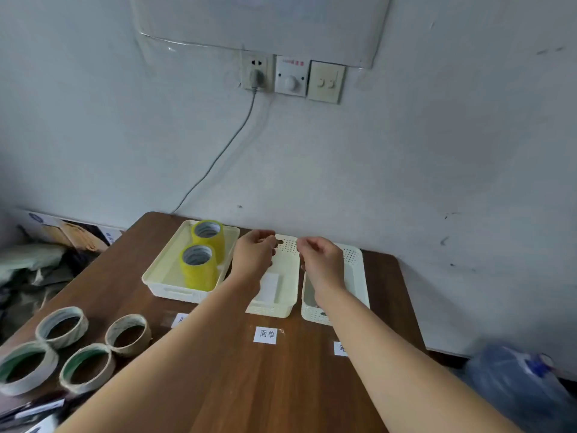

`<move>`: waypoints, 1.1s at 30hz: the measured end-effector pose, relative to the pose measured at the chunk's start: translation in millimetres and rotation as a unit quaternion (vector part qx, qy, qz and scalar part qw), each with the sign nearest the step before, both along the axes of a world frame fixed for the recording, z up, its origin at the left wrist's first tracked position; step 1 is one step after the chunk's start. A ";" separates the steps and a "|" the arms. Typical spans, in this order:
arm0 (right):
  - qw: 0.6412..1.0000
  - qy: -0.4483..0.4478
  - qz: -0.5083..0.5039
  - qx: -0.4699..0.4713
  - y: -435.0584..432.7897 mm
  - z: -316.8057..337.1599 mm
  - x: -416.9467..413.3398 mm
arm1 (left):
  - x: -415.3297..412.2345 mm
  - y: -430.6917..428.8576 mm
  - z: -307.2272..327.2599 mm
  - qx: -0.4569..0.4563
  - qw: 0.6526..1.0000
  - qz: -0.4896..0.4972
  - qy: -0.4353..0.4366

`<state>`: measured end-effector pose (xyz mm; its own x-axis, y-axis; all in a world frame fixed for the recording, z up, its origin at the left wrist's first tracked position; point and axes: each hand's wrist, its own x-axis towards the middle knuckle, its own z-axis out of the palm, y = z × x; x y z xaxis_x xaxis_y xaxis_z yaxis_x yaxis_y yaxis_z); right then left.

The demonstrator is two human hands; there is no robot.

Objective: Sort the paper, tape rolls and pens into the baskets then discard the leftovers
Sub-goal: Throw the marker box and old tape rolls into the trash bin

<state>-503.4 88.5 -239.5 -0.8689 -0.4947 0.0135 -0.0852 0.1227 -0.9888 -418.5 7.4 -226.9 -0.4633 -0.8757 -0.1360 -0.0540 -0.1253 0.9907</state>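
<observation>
2 yellow tape rolls [199, 266] in left cream plastic basket [165, 264], white paper [268, 287] in mid basket [288, 278]; 4 empty cardboard cores [127, 335] undiscarded. Left hand [254, 254], right hand [321, 260]: grip curled, contents unclear.

Left hand [254, 251] and right hand [323, 259] hover side by side over the middle basket [288, 276] — fingers curled, any pinch too hard to call. Paper [269, 287] lies inside. Two yellow tape rolls [199, 267] stand in the left basket [162, 271] — four spent rolls [126, 334] sit on the table [249, 385].
</observation>
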 end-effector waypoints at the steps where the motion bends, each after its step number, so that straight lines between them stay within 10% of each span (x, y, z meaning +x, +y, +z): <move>1: 1.000 -0.003 0.014 -0.004 -2.8 2.0 9.0 | 11.7 -0.9 1.8 0.002 1.000 0.016 0.002; 33: 0.944 -0.028 0.315 0.095 -114.3 -51.2 310.6 | 373.9 -62.3 -64.0 0.052 0.958 0.259 -0.113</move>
